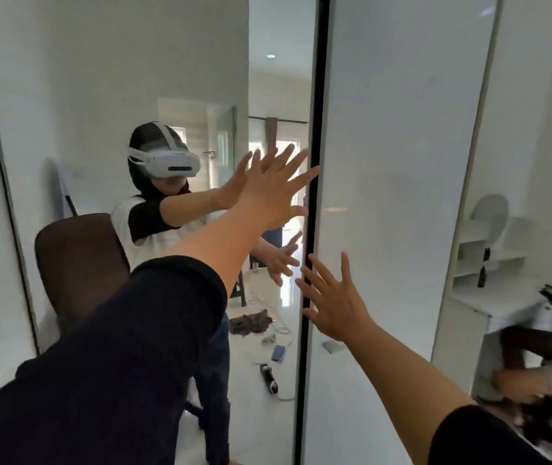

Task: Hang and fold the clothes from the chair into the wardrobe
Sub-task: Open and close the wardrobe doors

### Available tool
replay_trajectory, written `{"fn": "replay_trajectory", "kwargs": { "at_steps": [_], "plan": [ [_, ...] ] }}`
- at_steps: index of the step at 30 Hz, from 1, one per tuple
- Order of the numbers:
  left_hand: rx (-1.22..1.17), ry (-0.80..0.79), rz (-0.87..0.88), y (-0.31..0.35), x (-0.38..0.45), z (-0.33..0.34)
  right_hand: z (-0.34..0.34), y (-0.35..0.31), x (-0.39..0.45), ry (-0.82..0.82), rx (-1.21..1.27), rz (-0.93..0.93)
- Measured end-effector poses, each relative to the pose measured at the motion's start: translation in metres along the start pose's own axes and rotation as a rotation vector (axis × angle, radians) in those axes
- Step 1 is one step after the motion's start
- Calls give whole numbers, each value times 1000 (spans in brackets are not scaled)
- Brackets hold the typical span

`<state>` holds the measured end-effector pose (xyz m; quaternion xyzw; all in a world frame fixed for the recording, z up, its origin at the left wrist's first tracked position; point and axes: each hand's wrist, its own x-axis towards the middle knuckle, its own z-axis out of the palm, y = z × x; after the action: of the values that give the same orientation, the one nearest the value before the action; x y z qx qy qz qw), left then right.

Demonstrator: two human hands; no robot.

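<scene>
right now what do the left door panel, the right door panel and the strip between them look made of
Left door panel: mirror glass, since it reflects the person, a brown chair and the room. Right door panel: glossy white, perhaps lacquered board or back-painted glass; it gives soft, hazy reflections. Strip between them: black, matte, probably metal or plastic edging; cannot tell which.

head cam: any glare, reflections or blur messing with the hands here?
Head view: mirrored door doubles the left hand, reflected fingers overlapping the real ones; right hand lies flat on the glossy white panel, faint sheen only; wide-angle bends the door edges; lower right corner is motion-blurred.
</scene>
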<state>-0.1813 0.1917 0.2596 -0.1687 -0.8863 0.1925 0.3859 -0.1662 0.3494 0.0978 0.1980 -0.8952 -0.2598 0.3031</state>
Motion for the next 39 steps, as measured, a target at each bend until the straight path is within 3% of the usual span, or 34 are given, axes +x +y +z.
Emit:
{"fn": "replay_trajectory", "kwargs": {
  "at_steps": [8,14,18,32,39],
  "plan": [
    [22,14,-77,36,31,33,34,31,10,139,-91,-132],
    [22,13,-77,49,23,19,33,28,-1,293,-27,-114],
    [-1,81,-18,64,13,-2,25,32,-33,293,-87,-94],
    [-208,275,285,188,14,-95,-15,90,-194,62,-329,106],
    [-185,362,411,287,54,-138,-18,154,-284,-120,-369,339]
  ]
}}
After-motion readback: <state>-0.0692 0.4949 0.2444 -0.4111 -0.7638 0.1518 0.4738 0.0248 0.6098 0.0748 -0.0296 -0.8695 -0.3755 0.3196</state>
